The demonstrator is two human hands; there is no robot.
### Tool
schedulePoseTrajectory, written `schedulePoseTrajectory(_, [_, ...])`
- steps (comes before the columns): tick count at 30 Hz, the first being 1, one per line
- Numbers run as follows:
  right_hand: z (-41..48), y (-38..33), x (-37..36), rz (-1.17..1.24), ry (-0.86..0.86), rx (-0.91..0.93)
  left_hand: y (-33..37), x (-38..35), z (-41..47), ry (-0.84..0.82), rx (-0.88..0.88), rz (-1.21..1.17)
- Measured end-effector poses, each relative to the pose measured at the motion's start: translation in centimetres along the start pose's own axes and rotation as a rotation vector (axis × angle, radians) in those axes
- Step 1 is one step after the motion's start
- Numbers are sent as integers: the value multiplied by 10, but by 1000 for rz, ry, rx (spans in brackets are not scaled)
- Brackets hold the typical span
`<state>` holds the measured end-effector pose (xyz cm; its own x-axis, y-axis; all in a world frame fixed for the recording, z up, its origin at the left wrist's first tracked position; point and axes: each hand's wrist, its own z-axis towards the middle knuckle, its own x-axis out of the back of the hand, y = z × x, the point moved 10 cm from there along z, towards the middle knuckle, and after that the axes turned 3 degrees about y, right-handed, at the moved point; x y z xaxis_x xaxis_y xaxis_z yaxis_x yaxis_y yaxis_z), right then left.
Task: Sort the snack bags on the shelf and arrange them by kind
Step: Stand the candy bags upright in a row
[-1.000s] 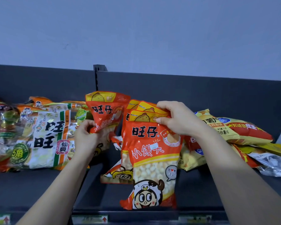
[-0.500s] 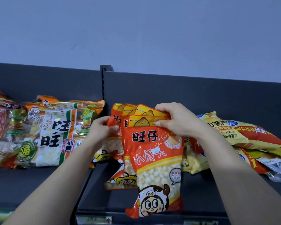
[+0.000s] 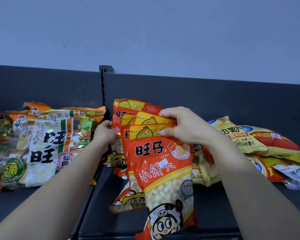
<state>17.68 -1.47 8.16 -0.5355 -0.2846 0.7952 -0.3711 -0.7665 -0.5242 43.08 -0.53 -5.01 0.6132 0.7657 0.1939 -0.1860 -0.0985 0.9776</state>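
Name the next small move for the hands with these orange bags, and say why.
Probably tuck the rear orange bag at the left hand flush behind the fanned stack the right hand pinches by its tops. The front bag shows the same print, so they seem one kind, yet their top edges sit staggered.

The front snack bag [image 3: 160, 172] is orange-red with a yellow top strip, black characters, a yellow diagonal band and a cartoon face. Left of it, a white bag [image 3: 47, 151] has green and orange stripes. Right of it, yellow bags [image 3: 253, 135] carry red patches. The shelf [image 3: 215, 205] is dark grey.
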Motion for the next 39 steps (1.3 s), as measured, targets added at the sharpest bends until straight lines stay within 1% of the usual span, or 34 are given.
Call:
schedulePoseTrajectory(2, [0,-3,0,1,-8,3,3,2,7,34,-27,58])
schedulePoseTrajectory(4, [1,-4,-1,2,-17,0,4,2,11,38,-55,164])
schedulePoseTrajectory(6, [2,-5,-3,-1,-14,1,5,-1,8,11,-84,276])
schedulePoseTrajectory(8, [3,-8,-5,-13,-1,5,5,-1,3,-10,-119,308])
schedulePoseTrajectory(11, [6,-14,-7,-38,28,4,22,7,-13,58,-252,227])
schedulePoseTrajectory(12, [7,-16,-8,-54,38,6,32,14,-22,102,-301,158])
schedulePoseTrajectory(13, [9,-19,-9,-74,45,9,38,22,-31,122,-309,23])
schedulePoseTrajectory(14, [10,-22,-10,-94,46,14,42,23,-41,77,-278,-158])
schedulePoseTrajectory(15, [11,-25,-11,-106,45,17,44,21,-52,-19,-221,-314])
schedulePoseTrajectory(16, [13,-28,-11,-112,45,20,47,17,-62,-148,-183,-404])
schedulePoseTrajectory(17, [14,-32,-12,-113,48,22,51,13,-76,-287,-177,-445])
schedulePoseTrajectory(19, [19,-40,-11,-124,86,35,54,10,-97,-495,-204,-475])
schedulePoseTrajectory(20, [22,-44,-9,-143,117,44,52,11,-103,-557,-217,-469])
schedulePoseTrajectory(23, [32,-52,-9,-215,203,47,36,14,-104,-640,-218,-413])
schedulePoseTrajectory(25, [37,-50,-13,-215,262,22,26,13,-104,-670,-199,-367])
schedulePoseTrajectory(27, [40,-43,-22,-203,301,-12,16,12,-104,-646,-200,-274])
schedulePoseTrajectory(28, [40,-39,-30,-195,294,-17,10,14,-101,-602,-195,-225])
schedulePoseTrajectory(30, [38,-37,-44,-212,290,35,0,17,-95,-526,-186,-191])
schedulePoseTrajectory(32, [32,-38,-42,-283,380,88,-8,22,-93,-487,-176,-203])
schedulePoseTrajectory(33, [26,-33,-36,-266,452,59,-14,26,-92,-456,-162,-211])
schedulePoseTrajectory(34, [19,-21,-32,-190,498,-24,-20,32,-91,-417,-149,-217])
schedulePoseTrajectory(35, [13,-4,-33,-56,493,-144,-26,37,-90,-383,-140,-209])
schedulePoseTrajectory(36, [8,15,-43,125,424,-272,-29,40,-90,-363,-134,-192])
schedulePoseTrajectory(37, [5,29,-62,320,292,-366,-32,41,-91,-357,-129,-166])
schedulePoseTrajectory(38, [3,36,-85,490,120,-412,-34,40,-92,-359,-124,-149])
schedulePoseTrajectory(39, [0,38,-109,579,-69,-413,-34,39,-93,-361,-118,-151])
